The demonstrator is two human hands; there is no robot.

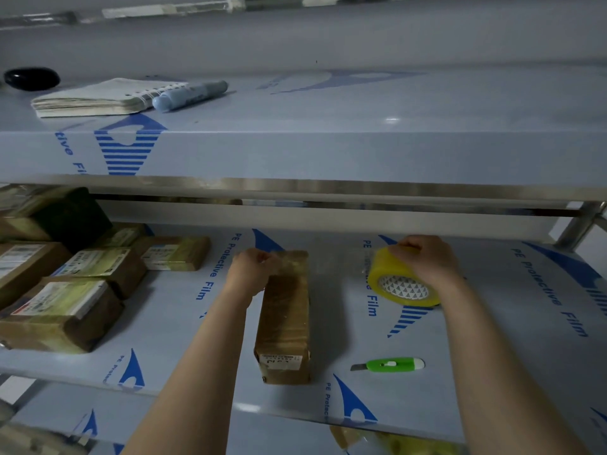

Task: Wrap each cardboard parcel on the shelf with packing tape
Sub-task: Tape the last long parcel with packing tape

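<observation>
Cardboard parcel [284, 320], long and narrow, lying lengthwise on the middle shelf [197, 323], its labelled end toward the viewer. The left hand [249, 269] grips the parcel's far end, fingers curled over its top edge. The right hand [423, 257] clasps a yellow roll of packing tape [399, 284] from above, well to the right of the parcel. A faint clear strip [338, 262] seems to run from roll to parcel, though dim light leaves this uncertain. A green utility knife [389, 364] lies near the shelf's front edge, right of the parcel. Wrapped parcels [65, 290] crowd the shelf's left side. The upper shelf [328, 126] overhangs the hands and carries a notepad [98, 98], a blue marker [189, 95] touching it and a black rounded object [31, 78].
</observation>
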